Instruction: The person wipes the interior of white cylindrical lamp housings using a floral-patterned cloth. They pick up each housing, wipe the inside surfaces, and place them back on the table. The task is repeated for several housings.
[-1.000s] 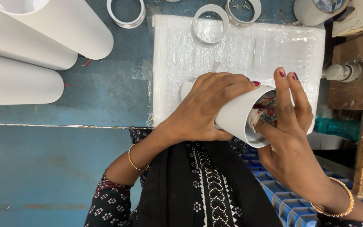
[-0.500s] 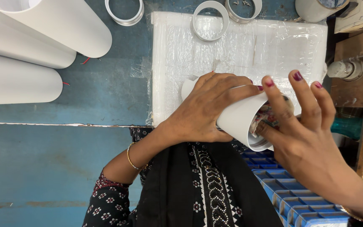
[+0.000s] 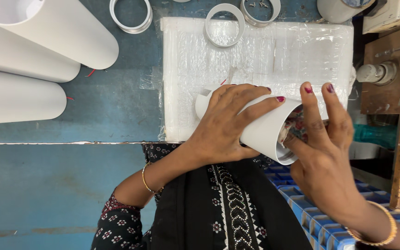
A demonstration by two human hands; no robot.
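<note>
A short white tube (image 3: 262,132) lies tilted over the near edge of a plastic-wrapped white pad (image 3: 265,55). My left hand (image 3: 228,122) wraps over the tube's body from the left and grips it. At the tube's open right end, my right hand (image 3: 325,153) has its thumb below the rim and two fingers laid over the top. A patterned cloth (image 3: 296,126) shows inside that opening, under my right fingers. Whether the fingers pinch the cloth is hidden.
Three large white tubes (image 3: 47,41) lie at the left on the blue table (image 3: 107,106). Several white rings (image 3: 224,25) sit along the far edge. A wooden stand (image 3: 385,88) with a white knob is at the right, and a blue crate (image 3: 302,203) lies below my hands.
My right hand's fingers spread and lifted off the tube's mouth, then came back down over the rim. The left hand keeps its grip and the tube has barely moved.
</note>
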